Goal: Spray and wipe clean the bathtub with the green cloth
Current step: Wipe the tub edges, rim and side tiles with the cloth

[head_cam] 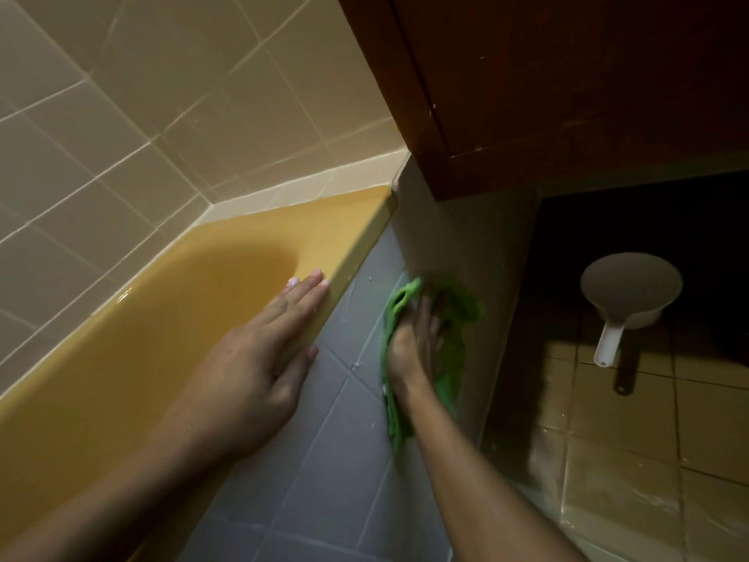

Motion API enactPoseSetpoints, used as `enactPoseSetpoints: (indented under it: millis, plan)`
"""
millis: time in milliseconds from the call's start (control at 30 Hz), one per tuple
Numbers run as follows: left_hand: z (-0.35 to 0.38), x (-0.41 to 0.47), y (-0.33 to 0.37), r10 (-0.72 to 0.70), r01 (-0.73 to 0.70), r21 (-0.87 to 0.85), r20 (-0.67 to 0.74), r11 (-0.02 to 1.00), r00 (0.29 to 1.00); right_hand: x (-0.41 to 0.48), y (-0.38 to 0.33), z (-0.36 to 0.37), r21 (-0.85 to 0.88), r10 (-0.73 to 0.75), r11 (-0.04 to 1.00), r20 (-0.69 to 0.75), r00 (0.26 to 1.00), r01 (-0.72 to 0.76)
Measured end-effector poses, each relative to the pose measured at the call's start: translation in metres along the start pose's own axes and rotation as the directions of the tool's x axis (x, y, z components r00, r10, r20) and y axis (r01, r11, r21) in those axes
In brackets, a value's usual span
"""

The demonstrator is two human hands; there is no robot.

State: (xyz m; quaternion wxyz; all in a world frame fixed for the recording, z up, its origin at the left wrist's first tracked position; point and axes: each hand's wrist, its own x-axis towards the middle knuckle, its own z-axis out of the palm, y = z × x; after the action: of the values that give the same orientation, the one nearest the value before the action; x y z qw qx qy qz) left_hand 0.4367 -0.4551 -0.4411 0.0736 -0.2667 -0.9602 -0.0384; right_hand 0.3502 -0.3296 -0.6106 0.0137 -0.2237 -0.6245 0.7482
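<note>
Right hand point(413, 342) grips bunched cloth point(458, 310) against tub point(210, 285) side tiles point(348, 367), frame centre; left hand point(259, 358) lies flat on rim point(356, 237). If wet, that glossy rim could let the palm slip.

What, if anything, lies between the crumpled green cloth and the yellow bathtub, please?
Only the left hand, resting flat on the yellow bathtub's rim. The right hand holds the crumpled green cloth against the grey tiles beside it; farther along, the rim is bare.
</note>
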Motion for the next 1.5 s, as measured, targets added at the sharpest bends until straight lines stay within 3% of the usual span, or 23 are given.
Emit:
enactPoseSetpoints:
  millis: [67,267,400,533,600,733,900,967,1067,1167,1233,1300,1500]
  plan:
    - [0.000,-0.004,0.001,-0.002,0.002,0.013,0.006,1.000,1.000,0.014,-0.028,-0.002,0.028,-0.016,0.999,-0.005,1.000,0.016]
    - [0.001,-0.005,0.000,-0.003,0.003,0.009,-0.011,1.000,1.000,0.004,-0.063,0.013,-0.023,-0.336,0.942,-0.038,0.941,0.336]
    - [0.003,-0.002,-0.002,0.006,-0.007,-0.041,-0.034,0.999,0.999,-0.025,-0.033,0.020,-0.092,-0.451,0.891,-0.076,0.889,0.444]
    - [0.004,-0.002,-0.005,0.024,-0.027,-0.058,-0.051,0.998,0.998,-0.060,0.040,0.019,-0.127,-0.591,0.804,-0.062,0.804,0.581]
    - [0.005,-0.001,-0.007,0.038,-0.040,-0.050,-0.042,0.998,0.998,-0.058,0.084,0.017,-0.123,-0.528,0.845,-0.032,0.849,0.521]
    - [0.006,-0.001,-0.009,0.046,-0.047,-0.041,-0.025,0.998,0.999,-0.024,0.159,0.012,-0.112,-0.207,0.974,-0.065,0.976,0.199]
    - [0.006,0.004,-0.009,0.039,-0.039,-0.012,-0.016,0.999,0.999,0.016,0.209,0.002,-0.091,0.126,0.987,-0.082,0.989,-0.134]
    - [0.006,0.006,-0.007,0.041,-0.040,0.026,-0.011,0.999,0.999,0.030,0.215,-0.003,-0.151,0.167,0.972,-0.096,0.981,-0.181]
    - [0.007,0.007,-0.003,0.050,-0.050,0.095,0.007,0.994,0.999,0.042,0.197,-0.017,-0.073,0.067,0.995,-0.102,0.993,-0.075]
    - [0.006,0.007,-0.001,0.044,-0.044,0.106,0.009,0.993,0.999,0.048,0.139,-0.021,0.052,0.057,0.997,-0.054,0.997,-0.054]
    - [0.006,0.006,-0.001,0.044,-0.044,0.089,0.004,0.995,0.999,0.055,0.094,-0.014,0.034,0.066,0.997,-0.049,0.997,-0.065]
    - [0.006,0.006,0.000,0.048,-0.047,0.078,-0.005,0.996,0.999,0.055,0.048,-0.007,-0.050,-0.040,0.998,-0.050,0.998,0.038]
    - [0.007,0.010,0.003,0.064,-0.063,0.072,-0.011,0.995,0.998,0.019,-0.047,0.006,-0.043,-0.345,0.937,0.049,0.937,0.347]
